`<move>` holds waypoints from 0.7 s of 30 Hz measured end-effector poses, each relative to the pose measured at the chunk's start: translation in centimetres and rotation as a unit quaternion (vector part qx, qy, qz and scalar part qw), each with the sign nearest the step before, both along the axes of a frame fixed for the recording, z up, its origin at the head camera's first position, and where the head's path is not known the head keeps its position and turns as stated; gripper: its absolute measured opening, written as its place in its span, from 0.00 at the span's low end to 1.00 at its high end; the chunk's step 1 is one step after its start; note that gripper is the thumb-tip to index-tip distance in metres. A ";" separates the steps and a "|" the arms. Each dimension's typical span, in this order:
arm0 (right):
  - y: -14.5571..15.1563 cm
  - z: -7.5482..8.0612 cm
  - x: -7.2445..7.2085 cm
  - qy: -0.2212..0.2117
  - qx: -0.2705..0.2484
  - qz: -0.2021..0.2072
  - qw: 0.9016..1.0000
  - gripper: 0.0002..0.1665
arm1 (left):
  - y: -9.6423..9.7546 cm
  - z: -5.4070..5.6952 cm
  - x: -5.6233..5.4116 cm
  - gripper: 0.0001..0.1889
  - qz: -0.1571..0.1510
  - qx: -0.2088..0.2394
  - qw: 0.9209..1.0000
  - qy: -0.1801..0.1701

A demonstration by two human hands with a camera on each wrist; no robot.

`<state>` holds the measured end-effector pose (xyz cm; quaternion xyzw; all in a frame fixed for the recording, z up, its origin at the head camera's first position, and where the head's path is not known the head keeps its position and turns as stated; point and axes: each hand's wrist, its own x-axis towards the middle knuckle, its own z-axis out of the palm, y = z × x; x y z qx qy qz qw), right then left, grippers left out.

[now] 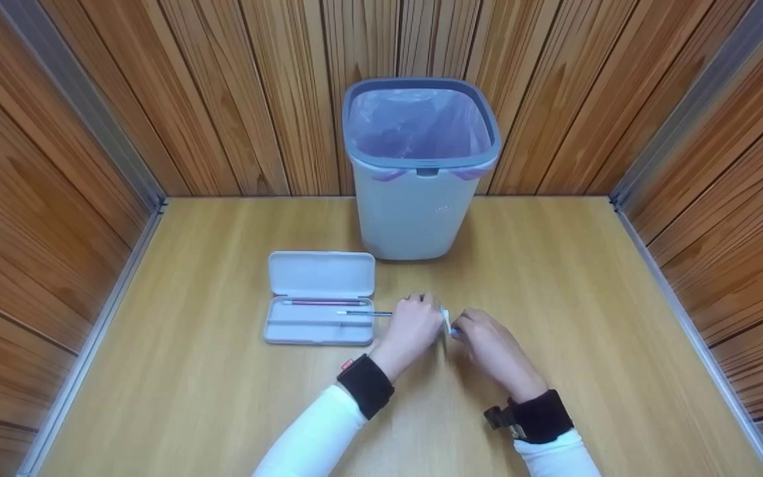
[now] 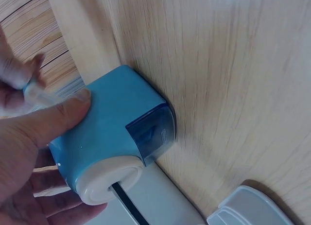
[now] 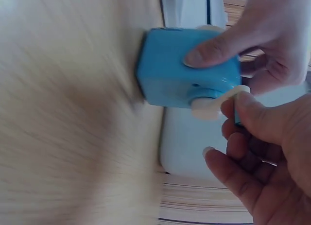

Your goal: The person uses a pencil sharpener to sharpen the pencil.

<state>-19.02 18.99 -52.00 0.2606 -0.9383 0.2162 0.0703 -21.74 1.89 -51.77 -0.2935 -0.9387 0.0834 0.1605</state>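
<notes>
A blue crank pencil sharpener [image 2: 109,118] stands on the table, with a dark translucent shavings drawer [image 2: 154,132]. My left hand [image 1: 413,326] grips its body, thumb on top and fingers around the far side. A dark pencil [image 2: 127,203] sticks out of the round white front. In the head view, this pencil stretches left over the open pencil case [image 1: 322,274]. My right hand [image 1: 495,343] pinches the knob of the white crank [image 3: 214,104] at the sharpener's other end. Most of the sharpener is hidden by my left hand in the head view.
Another pencil [image 1: 322,303] lies in the upper compartment of the case. Behind the hands, a light grey trash bin [image 1: 411,212] with a clear liner stands near the back wall. Wooden panels [image 1: 255,99] enclose the table [image 1: 176,371] at the back and both sides.
</notes>
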 end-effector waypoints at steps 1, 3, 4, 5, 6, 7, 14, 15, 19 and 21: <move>0.0 0.2 -0.1 -0.003 -0.006 -0.008 1.000 0.05 | 0.0 0.0 0.0 0.07 0.000 0.000 1.000 -0.005; 0.0 0.7 -0.2 -0.014 -0.013 -0.020 1.000 0.04 | 0.1 0.0 0.0 0.08 0.001 0.002 1.000 -0.014; -0.1 0.8 -0.3 -0.019 -0.014 -0.027 0.999 0.04 | 0.1 0.0 0.0 0.08 0.000 0.001 1.000 -0.017; -0.1 1.0 -0.4 -0.021 -0.013 -0.033 0.999 0.04 | 0.1 0.1 0.0 0.08 -0.002 0.003 1.000 -0.021; -0.1 1.1 -0.5 -0.020 -0.012 -0.037 0.999 0.04 | 0.1 0.1 -0.1 0.09 -0.003 0.004 1.000 -0.024; -0.2 1.2 -0.7 -0.018 -0.010 -0.040 0.999 0.05 | 0.1 0.1 -0.1 0.09 -0.005 0.006 1.000 -0.027; -0.3 1.6 -1.7 0.021 -0.020 -0.042 0.999 0.05 | 0.0 0.1 -0.1 0.10 -0.014 0.023 0.999 -0.040; -0.4 1.6 -1.9 0.020 -0.023 -0.042 0.999 0.05 | -0.1 0.1 0.0 0.10 -0.015 0.024 0.999 -0.037; -0.3 1.8 -2.3 0.011 -0.044 -0.048 0.998 0.07 | -0.1 0.0 0.0 0.10 -0.019 0.018 0.999 -0.020; -0.4 1.9 -2.5 0.011 -0.056 -0.051 0.997 0.07 | -0.1 -0.1 0.0 0.10 -0.022 0.012 1.000 -0.011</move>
